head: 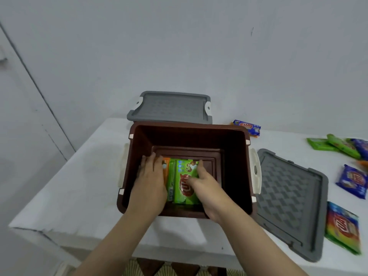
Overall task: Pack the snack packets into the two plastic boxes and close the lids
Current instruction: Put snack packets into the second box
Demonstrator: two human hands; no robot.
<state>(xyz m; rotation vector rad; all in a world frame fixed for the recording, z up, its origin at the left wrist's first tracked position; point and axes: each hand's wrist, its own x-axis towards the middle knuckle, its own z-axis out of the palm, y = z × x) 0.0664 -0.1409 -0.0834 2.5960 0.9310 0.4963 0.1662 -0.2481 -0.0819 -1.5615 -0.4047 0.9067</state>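
Observation:
A brown plastic box [137,156] stands open on the white table. Both my hands reach down into it. A green snack packet [179,172] lies on the box floor, with an orange packet [166,166] beside it at the left. My left hand [152,176] lies flat with straight fingers on the orange packet's side. My right hand [201,180] rests on the green packet, fingers bent over its right edge. A grey lid [288,202] lies flat to the right of the box. A second grey lid [171,107] sits behind the box; what is under it is hidden.
Loose packets lie on the table [83,186] at the right: a blue one [247,127] at the back, green and blue ones [338,145] far right, another blue one [352,181], and a rainbow-coloured one [343,227] near the front edge. A wall stands behind.

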